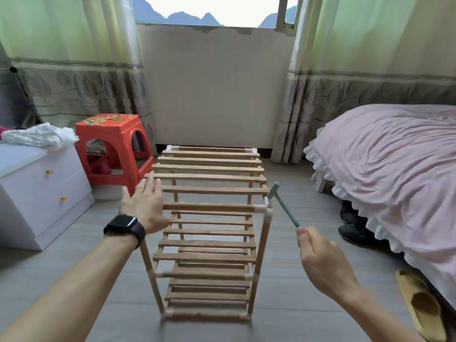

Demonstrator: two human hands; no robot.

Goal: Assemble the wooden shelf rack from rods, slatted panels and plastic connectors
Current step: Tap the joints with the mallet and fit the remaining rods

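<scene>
The rack [209, 233] stands upright on the floor [296, 292] in front of the wall under the window, its slatted tiers joined by rods and white connectors. The left grip [145, 206] is open, fingers straight and spread, and lies over the rack's near-left top corner, which it hides. There is a dark watch [124, 227] on that wrist. The right grip [320, 257] pinches the tail end of a small green hammer [286, 209]. The hammer's head is right at the white connector [267, 208] on the near-right top corner, though I cannot tell if they touch. A red stool [113, 144] and a white drawer unit [37, 193] stand to the left, a pink bed [394, 156] to the right, with a slipper [419, 307] beside it.
</scene>
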